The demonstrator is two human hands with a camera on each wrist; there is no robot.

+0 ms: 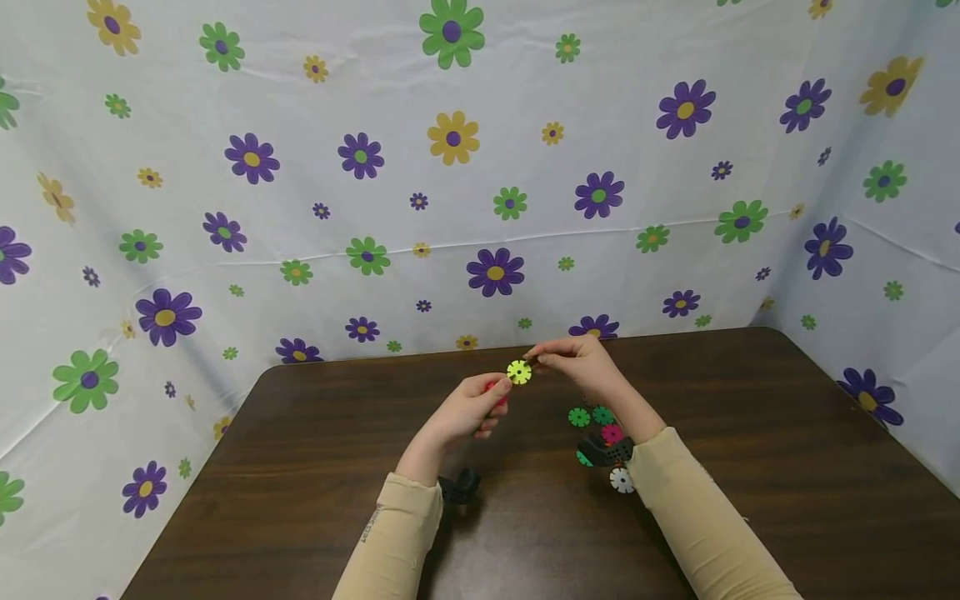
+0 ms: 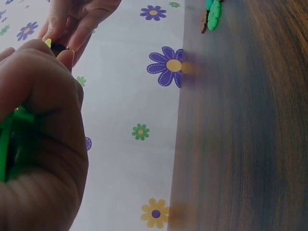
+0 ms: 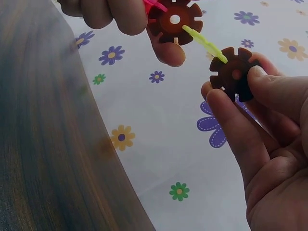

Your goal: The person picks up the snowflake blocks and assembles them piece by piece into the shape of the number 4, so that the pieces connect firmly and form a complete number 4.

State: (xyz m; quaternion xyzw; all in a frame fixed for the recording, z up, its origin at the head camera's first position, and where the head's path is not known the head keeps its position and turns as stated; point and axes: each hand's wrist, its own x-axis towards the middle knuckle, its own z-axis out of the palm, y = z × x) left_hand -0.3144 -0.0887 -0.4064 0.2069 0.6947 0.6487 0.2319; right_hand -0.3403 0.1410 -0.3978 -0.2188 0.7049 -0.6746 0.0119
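Observation:
Above the table, my left hand (image 1: 461, 412) grips several notched plastic discs joined edge to edge. A red-pink disc (image 1: 497, 392) shows at its fingers, and something green (image 2: 6, 149) is partly hidden in the palm. In the right wrist view, a brown disc (image 3: 166, 24) sits at the left fingers, with a yellow disc (image 3: 207, 44) slotted to it. My right hand (image 1: 585, 364) pinches another dark brown disc (image 3: 233, 74) between thumb and fingers. That disc's edge meets the yellow disc; how deep the slots engage I cannot tell.
Loose discs lie on the brown table (image 1: 337, 467) below my right forearm: a green disc (image 1: 578, 417), a teal disc (image 1: 602, 414), a pink disc (image 1: 612, 433) and a white disc (image 1: 622, 480) among them. A flowered curtain (image 1: 390, 208) hangs behind the table.

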